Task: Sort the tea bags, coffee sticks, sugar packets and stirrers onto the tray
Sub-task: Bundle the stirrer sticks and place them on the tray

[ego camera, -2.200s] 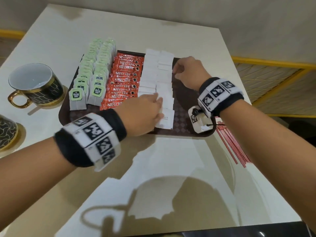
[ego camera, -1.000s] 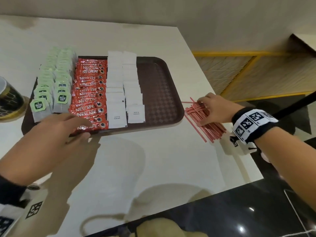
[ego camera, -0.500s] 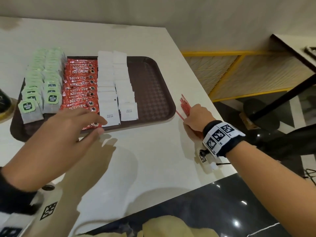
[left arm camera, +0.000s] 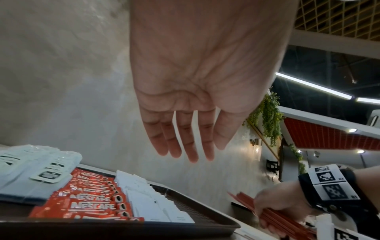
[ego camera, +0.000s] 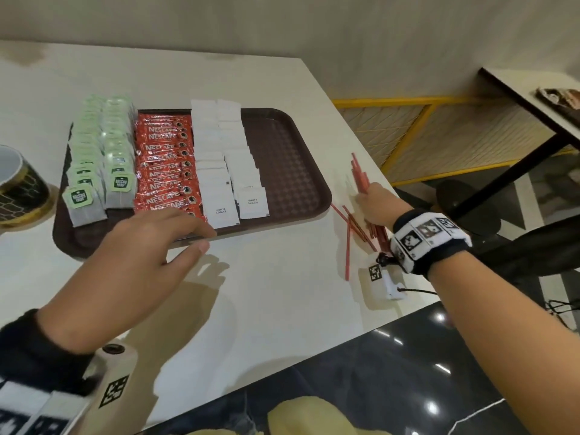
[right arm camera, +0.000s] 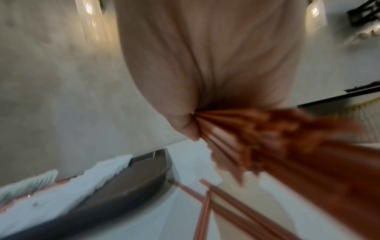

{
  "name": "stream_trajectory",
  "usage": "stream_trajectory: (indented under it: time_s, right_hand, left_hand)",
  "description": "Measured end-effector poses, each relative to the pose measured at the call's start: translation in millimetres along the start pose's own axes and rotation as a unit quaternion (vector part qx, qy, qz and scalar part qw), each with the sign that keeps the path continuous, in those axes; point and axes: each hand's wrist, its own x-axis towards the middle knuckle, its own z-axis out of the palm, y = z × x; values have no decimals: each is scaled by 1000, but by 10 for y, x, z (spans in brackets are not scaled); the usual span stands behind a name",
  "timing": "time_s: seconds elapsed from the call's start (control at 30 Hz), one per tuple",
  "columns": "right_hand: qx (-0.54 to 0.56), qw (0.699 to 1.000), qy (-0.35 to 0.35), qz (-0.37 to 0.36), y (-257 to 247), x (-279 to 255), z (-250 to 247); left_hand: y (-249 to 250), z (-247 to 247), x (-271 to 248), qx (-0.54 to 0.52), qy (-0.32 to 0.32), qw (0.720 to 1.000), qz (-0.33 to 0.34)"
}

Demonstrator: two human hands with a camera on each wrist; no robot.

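A: Where were the thin red plastic stirrers (ego camera: 361, 177) recorded?

B: Off the dark brown plastic tray (ego camera: 292, 171), on the cream tabletop (ego camera: 266, 293) beside the tray's right rim. A bundle was gripped in the curled right hand (ego camera: 375, 204); a few loose ones were seen lying on the table near it.

A: And the left hand (ego camera: 138, 262)?

B: Fingers straight and spread, nothing held, hovering over the tray's near edge.

A: Open room?

B: The tray's right strip was noted bare. Green-tagged tea bags (ego camera: 100, 158), red Nescafé coffee sticks (ego camera: 166, 171) and white sugar packets (ego camera: 226, 164) were filed in rows at left.
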Motion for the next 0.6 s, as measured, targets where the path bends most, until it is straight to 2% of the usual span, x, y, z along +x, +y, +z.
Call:
stream_trajectory:
  time_s: [0.1,0.17,0.23,0.33,0.43,0.53,0.6]
  right_hand:
    - [168,985,11,-30,-61,-228,-88]
    - [296,953,5,-66,-180,-518,-83]
    - [385,913,-4,-135,-300,-858,11]
    - [399,889,26,-223,-424,-1321,314]
    - [379,880,47,-281,-453,-1600,696]
    - [384,879,39,-280,-443,-1752,1011]
    - [376,881,36,-285,-451,-1843,1132]
  left_hand:
    - [78,-2,53,-36,-4,999,-6]
    - [164,-15,83,-54,-9,998,-3]
    - [254,-35,98,-81,-12,997,0]
    - [391,-26,99,-144,-9,989,-15]
    - [587,64,80,-265,-19,960,-85]
    - [781,223,16,-368,-49,916,-149]
    - [891,323,-54,-407,-43,897,-165]
